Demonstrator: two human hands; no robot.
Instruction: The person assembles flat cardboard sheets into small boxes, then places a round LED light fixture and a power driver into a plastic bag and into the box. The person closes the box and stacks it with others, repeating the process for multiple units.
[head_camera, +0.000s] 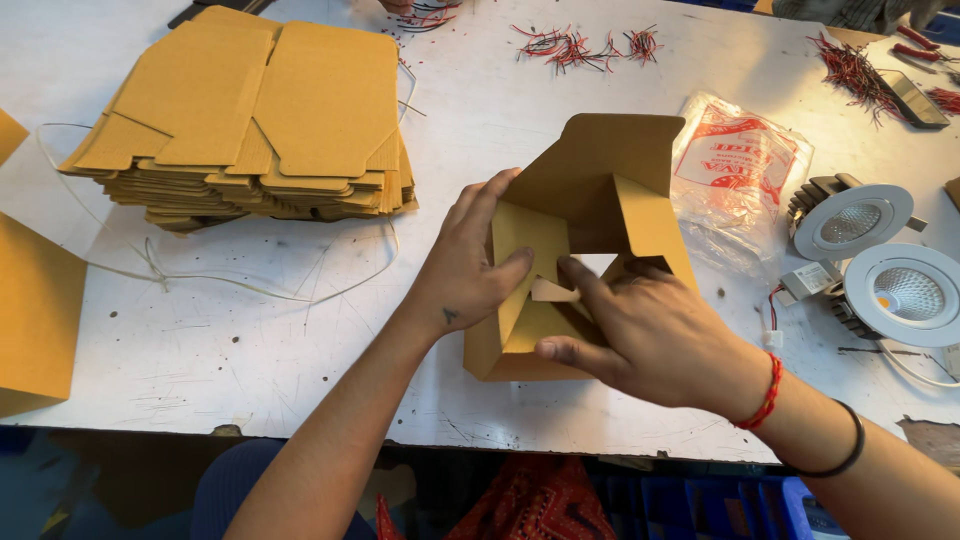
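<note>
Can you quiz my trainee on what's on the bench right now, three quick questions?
1. True or false: both hands are on the small cardboard box.
2. Which lies nearest the right hand? A) stack of flat box blanks B) two round white downlights C) red and black wire bundles
3. Fill in: the left hand has its fingers on the box's ___ flaps.

Key: 1 true. 2 B. 3 inner; both hands press the flaps inside the open box.
</note>
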